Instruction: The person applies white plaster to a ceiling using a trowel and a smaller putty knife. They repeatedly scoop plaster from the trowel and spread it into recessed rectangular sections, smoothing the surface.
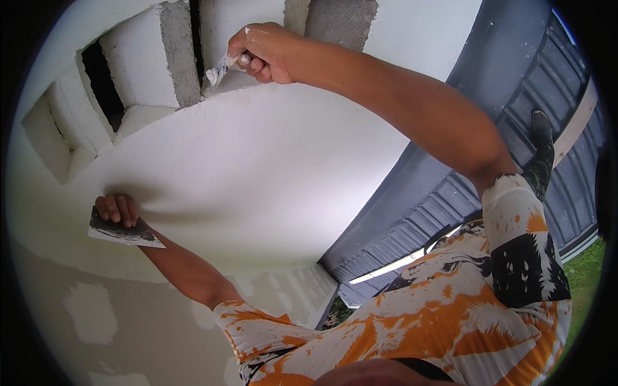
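At the upper middle, my right hand (pixel 269 53) is closed round a small putty knife (pixel 224 66). A lump of white filler (pixel 212 76) sits on the blade's end, close to the lower edge of a recess (pixel 235 82) in the white wall. White smears mark the hand and fingers. Farther left and lower, my left hand (pixel 117 210) grips a flat rectangular plastering plate (pixel 125 233). Its face is dark and smeared, with a pale lower edge. The plate is held away from the recesses, in front of the wall.
Several recesses with rough grey block sides (pixel 180 55) and dark gaps (pixel 103 83) run along the top left. The smooth white wall (pixel 270 154) curves below them. Ribbed dark metal roofing (pixel 412 215) with a wooden plank (pixel 575 122) lies right; grass (pixel 587 283) shows beyond.
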Available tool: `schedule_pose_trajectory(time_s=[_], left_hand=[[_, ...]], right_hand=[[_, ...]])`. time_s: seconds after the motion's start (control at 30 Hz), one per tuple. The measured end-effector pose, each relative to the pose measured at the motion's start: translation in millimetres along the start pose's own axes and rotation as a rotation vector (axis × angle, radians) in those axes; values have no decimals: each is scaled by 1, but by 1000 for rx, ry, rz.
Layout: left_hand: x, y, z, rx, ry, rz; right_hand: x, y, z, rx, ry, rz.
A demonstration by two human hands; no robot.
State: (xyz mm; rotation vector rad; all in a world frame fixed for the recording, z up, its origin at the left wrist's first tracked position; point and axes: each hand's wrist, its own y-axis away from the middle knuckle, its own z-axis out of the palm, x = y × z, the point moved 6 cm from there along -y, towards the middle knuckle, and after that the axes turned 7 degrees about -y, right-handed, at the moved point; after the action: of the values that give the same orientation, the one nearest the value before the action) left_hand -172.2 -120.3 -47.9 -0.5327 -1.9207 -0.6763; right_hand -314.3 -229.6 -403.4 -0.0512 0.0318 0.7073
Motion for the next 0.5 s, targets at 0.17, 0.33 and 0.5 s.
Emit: schedule_pose_trajectory(time_s=[0.17,0.33,0.5], left_hand=[[-3,-8,-6,-44,-18,-42],[15,-17,15,-43,-39,-45],[10,-15,16,-36,-36,-53]], right_hand=[[-7,-11,12,26,57,-85],[-34,-3,19,-9,-6,-154],[-45,22,1,84,-51,-283]])
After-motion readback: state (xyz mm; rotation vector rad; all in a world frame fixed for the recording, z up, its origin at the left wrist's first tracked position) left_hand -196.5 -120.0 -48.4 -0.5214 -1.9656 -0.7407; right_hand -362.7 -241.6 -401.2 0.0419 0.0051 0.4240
